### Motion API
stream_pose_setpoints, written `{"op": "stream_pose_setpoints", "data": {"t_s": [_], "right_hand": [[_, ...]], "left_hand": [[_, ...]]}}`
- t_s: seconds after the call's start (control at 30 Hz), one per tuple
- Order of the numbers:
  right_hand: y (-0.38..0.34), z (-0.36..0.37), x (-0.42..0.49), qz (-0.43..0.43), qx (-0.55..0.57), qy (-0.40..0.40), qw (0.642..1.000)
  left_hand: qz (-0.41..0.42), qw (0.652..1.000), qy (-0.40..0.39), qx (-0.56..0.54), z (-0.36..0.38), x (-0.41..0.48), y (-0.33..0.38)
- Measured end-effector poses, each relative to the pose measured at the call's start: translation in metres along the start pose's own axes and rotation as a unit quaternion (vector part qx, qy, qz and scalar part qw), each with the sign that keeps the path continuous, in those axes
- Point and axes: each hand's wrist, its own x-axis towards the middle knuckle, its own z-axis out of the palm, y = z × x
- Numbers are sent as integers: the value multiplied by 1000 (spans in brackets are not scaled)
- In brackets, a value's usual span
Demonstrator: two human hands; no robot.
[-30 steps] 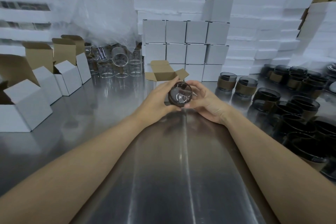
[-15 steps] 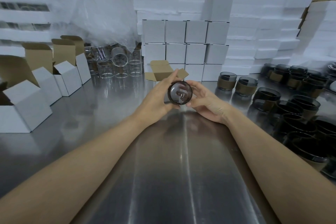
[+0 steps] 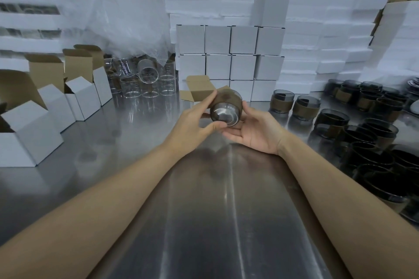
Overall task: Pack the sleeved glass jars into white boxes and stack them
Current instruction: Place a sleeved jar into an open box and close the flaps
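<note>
A dark glass jar with a brown sleeve [image 3: 225, 108] is held on its side above the steel table, its base turned toward me. My left hand [image 3: 195, 122] pinches it from the left with fingers over the sleeve and thumb below. My right hand [image 3: 254, 130] cradles it from underneath, palm up. Just behind the jar stands an open white box [image 3: 200, 92] with brown flaps raised. Closed white boxes [image 3: 231, 52] are stacked in rows behind it. More sleeved jars [image 3: 362, 124] crowd the table at the right.
Several open white boxes [image 3: 56, 106] line the left side. Clear unsleeved glasses [image 3: 145, 84] stand at the back left under crumpled plastic wrap [image 3: 122, 13]. White foam trays [image 3: 328, 36] are piled along the back and right. The steel table [image 3: 215, 210] stretches toward me.
The jar has tipped and turned so its base faces me more and its sleeve shows on top. My right hand has rolled palm up beneath it.
</note>
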Motion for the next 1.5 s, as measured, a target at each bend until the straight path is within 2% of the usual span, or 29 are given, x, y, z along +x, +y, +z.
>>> {"op": "stream_pose_setpoints", "data": {"t_s": [0.23, 0.5, 0.63, 0.73, 0.87, 0.93, 1.03, 1.13, 1.23, 1.4, 1.5], "right_hand": [[1, -6, 3, 37, 5, 42, 998], [3, -4, 8, 27, -51, 71, 996], [4, -1, 8, -17, -48, 75, 996], [5, 1, 6, -70, -87, 56, 992], [4, -1, 4, -141, -123, 81, 979], [1, 2, 3, -151, -153, 94, 972], [-6, 11, 4, -163, -151, 97, 970], [-13, 22, 3, -186, -167, 114, 962], [-22, 32, 2, -214, -230, 154, 937], [-39, 46, 2, -248, -422, 274, 827], [-46, 49, 1, -211, -491, 290, 794]], "left_hand": [[32, 999, 18, 15, -1, 0, 6], [47, 996, 70, 34, -1, -1, 2], [109, 990, 61, 59, 1, -1, 5], [138, 984, 49, 102, 1, 0, 4], [100, 979, 83, 155, -3, 2, 0], [40, 976, 108, 187, -5, 4, -3], [-70, 975, 122, 173, -7, 6, -10], [-87, 978, 121, 148, -6, 6, -14], [-28, 986, 115, 114, -5, 5, -12], [79, 991, 71, 86, -2, 2, -2], [108, 989, 63, 77, -2, 2, -1]]}}
